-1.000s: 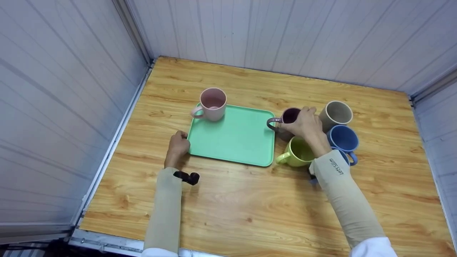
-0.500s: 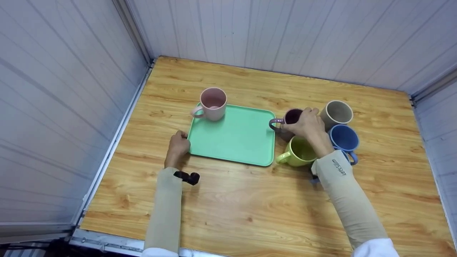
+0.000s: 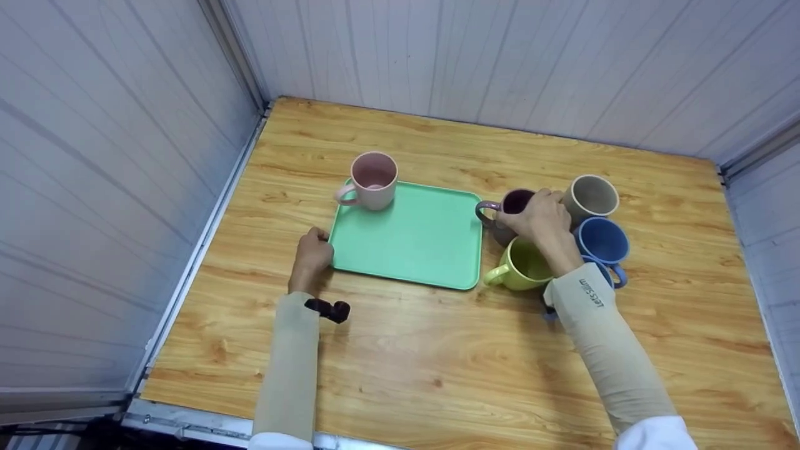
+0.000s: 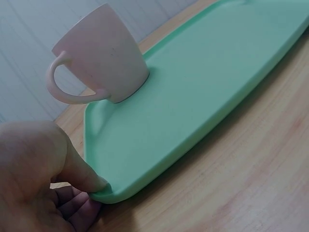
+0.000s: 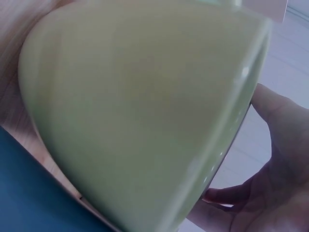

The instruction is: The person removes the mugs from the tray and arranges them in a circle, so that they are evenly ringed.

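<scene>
My left hand (image 3: pixel 314 255) pinches the near left corner of a mint green tray (image 3: pixel 409 247), thumb on top and fingers beneath its edge in the left wrist view. A pink mug (image 3: pixel 382 192) stands upright on the tray's far left corner, its handle pointing left. To the right of the tray, my right hand (image 3: pixel 544 217) grips a dark purple mug (image 3: pixel 516 200) at its rim, hiding the mug's right side. This mug's handle points left, close to the tray's right edge. A yellow-green mug (image 3: pixel 520 275) stands just nearer, and fills much of the right wrist view.
Beyond my right hand stands a grey-beige mug (image 3: pixel 592 197), with a blue mug (image 3: pixel 602 240) nearer to me. Another blue mug (image 3: pixel 601 270) is partly hidden under my right forearm. White panel walls (image 3: pixel 475 62) enclose the wooden table (image 3: pixel 400 362) at the back and sides.
The purple mug has shifted slightly right, away from the tray, together with my right hand. My left hand and the tray stay in place.
</scene>
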Demonstrator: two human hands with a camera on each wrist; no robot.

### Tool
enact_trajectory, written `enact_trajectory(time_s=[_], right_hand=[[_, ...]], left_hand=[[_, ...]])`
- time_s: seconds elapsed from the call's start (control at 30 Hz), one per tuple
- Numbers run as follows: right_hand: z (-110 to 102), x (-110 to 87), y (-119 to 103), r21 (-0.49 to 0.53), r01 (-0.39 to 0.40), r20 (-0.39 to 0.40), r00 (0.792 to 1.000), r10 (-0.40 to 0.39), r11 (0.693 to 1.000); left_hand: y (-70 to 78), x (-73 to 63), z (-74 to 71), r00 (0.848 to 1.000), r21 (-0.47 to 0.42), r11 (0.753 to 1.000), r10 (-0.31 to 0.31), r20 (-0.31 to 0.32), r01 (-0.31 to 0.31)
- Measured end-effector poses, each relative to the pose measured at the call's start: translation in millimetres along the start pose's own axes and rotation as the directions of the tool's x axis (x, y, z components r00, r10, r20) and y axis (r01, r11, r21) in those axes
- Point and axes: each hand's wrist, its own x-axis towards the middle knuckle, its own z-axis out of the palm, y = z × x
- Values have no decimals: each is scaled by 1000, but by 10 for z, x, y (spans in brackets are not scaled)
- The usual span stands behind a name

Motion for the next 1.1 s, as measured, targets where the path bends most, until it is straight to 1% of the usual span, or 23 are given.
enact_trajectory(time_s=[0.07,0.17,0.33,0.47,0.57,0.77,0.93,1.1], right_hand=[[-2,7,-1,-1,0,6,1000,0,1000],[-1,10,-1,-2,-1,8,1000,1,1000],[-3,3,0,11,3,9,1000,-3,1000],[-3,5,-1,17,8,10,1000,-8,1000],[6,4,-3,12,21,5,1000,-21,1000],[14,-19,-8,-7,43,1,999,-43,999],[-4,-36,-14,-4,48,10,999,-48,999],[1,-39,-14,-3,40,-2,999,-40,999]], left_hand=[[4,2,-4,1000,-7,1000,-12,6,12],[7,3,-13,1000,8,1000,-18,6,18],[19,11,-16,1000,39,999,-11,-7,11],[24,6,-18,1000,32,999,-13,-11,13],[10,4,-19,1000,31,999,-8,-18,9],[-6,7,-15,999,52,998,24,-25,-23],[4,6,-9,1000,25,1000,13,-24,-13],[9,-12,-1,1000,-5,1000,-2,-23,2]])
